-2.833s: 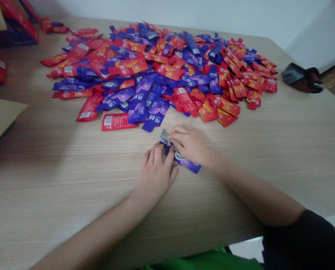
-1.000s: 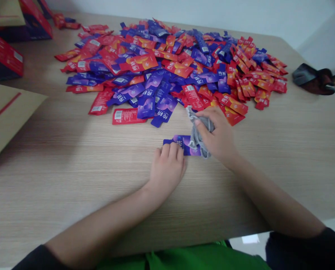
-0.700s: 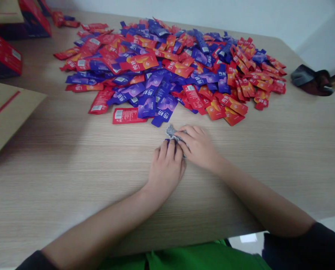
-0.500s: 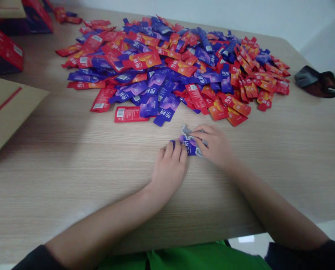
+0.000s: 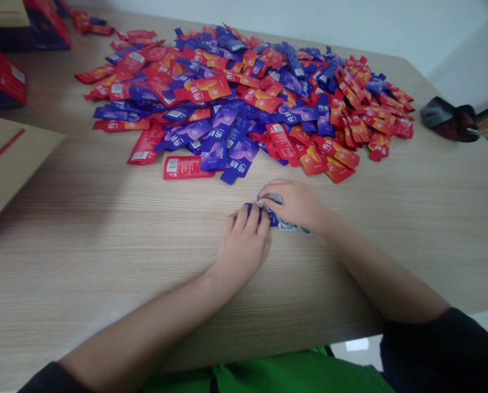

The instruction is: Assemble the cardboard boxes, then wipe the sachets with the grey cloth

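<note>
My left hand presses its fingertips onto one end of a purple sachet, holding it flat on the wooden table. In my right hand is a grey cloth, bunched under the fingers and lying over the sachet's other end. That hand partly covers the sachet, so only a strip of purple with white print shows. Just beyond the hands spreads a large heap of red and purple sachets.
Red and purple boxes stand at the far left, with an open cardboard flap nearer. A dark, shiny object lies at the right edge of the table. A green garment shows below the front edge.
My right hand has slid left along the sachet with the cloth, toward my left hand, covering more of the print. The left hand keeps its hold; the view has shifted slightly.
</note>
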The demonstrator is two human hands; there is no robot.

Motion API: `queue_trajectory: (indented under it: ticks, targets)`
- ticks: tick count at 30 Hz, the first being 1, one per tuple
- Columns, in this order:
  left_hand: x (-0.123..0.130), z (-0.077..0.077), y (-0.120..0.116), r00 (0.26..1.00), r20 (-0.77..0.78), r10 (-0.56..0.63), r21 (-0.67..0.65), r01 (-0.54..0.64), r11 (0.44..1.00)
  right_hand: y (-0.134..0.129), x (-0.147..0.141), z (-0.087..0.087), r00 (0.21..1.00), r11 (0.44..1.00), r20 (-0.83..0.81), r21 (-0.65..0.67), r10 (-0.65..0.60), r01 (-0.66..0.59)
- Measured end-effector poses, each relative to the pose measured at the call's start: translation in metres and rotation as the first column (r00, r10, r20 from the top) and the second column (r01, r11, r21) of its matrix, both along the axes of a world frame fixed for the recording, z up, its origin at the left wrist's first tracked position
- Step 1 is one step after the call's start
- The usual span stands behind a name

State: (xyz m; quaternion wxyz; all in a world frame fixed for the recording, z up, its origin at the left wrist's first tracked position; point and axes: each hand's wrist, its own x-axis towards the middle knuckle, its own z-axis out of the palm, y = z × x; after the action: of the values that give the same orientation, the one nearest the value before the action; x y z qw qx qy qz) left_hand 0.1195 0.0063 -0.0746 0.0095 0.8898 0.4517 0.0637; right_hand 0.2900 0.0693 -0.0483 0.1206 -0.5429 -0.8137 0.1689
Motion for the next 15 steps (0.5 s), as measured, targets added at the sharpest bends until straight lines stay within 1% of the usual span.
queue_trajectory:
  ticks: [4, 7, 9, 13, 15]
  targets:
    - [0.000, 0.000, 0.001, 1.000, 0.017, -0.019, -0.013, 0.019, 1.000, 0.002, 0.003, -0.006, 0.999, 1.000, -0.044, 0.015, -0.001, 0.001]
    - [-0.001, 0.000, 0.001, 1.000, 0.023, -0.021, -0.016, 0.021, 1.000, 0.002, 0.013, -0.006, 0.999, 1.000, -0.041, -0.008, -0.030, 0.029]
    - [-0.001, 0.000, 0.001, 1.000, 0.020, -0.015, -0.016, 0.015, 1.000, 0.002, 0.020, -0.004, 0.999, 0.999, -0.011, -0.007, -0.052, 0.052]
    - [0.000, 0.000, 0.000, 1.000, 0.017, -0.020, -0.020, 0.021, 1.000, 0.001, 0.027, -0.002, 0.994, 0.994, 0.058, 0.065, -0.089, 0.085]
    - [0.000, 0.001, 0.000, 1.000, 0.015, -0.020, -0.021, 0.021, 1.000, -0.001, 0.026, -0.002, 0.993, 0.991, 0.056, 0.095, -0.105, 0.100]
